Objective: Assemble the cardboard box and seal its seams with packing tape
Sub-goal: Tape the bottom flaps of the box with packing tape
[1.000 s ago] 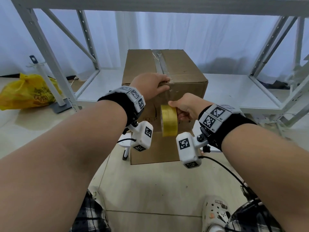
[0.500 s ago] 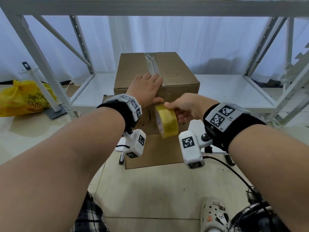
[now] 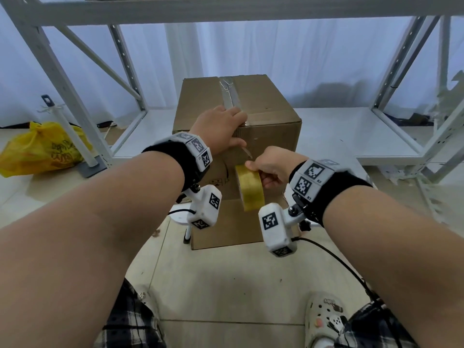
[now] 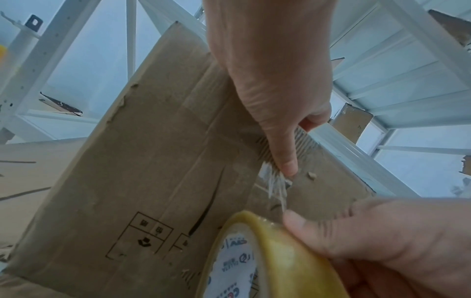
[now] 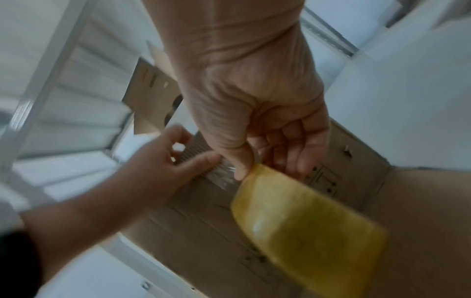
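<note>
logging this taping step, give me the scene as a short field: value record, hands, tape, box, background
left hand: over the top front edge of the brown cardboard box, thumb pressing the clear tape strip onto the front face
right hand: grips the yellowish roll of packing tape
tape strip: stretched and bunched between thumb and roll, not yet severed
box: upright on the floor, top seam taped
background: yellow plastic bag, white metal shelving

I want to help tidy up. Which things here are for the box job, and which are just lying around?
For the job:
box
tape roll
left hand pressing the tape
right hand holding the roll

Just lying around:
yellow bag
white rack
</note>
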